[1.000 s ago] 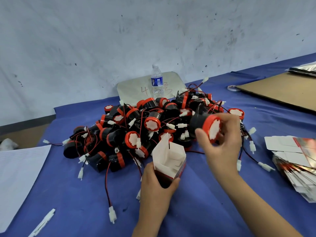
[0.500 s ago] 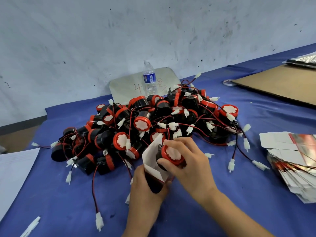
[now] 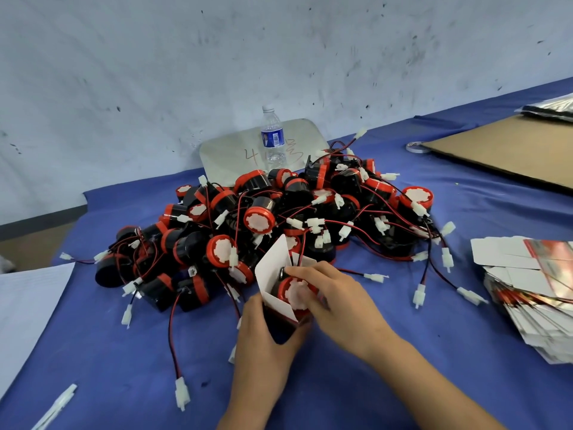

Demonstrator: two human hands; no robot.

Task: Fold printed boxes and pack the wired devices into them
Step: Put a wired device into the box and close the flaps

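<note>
Wired device (image 3: 290, 290), red-capped and black-bodied, sat half inside the open mouth of the printed box (image 3: 274, 271) in the head view, its cap showing just above the rim. The right hand (image 3: 338, 299) curled its fingers round that cap. The left hand (image 3: 263, 346) clasped the box's lower body from beneath. The device looked rigid and fairly dense, best taken by its red rim, and its thin wire seemed apt to snag. The card box looked light and crushable. Beyond the grip lay the pile of devices (image 3: 263, 212), and well to its right the stack of flat boxes (image 3: 533, 293).
</note>
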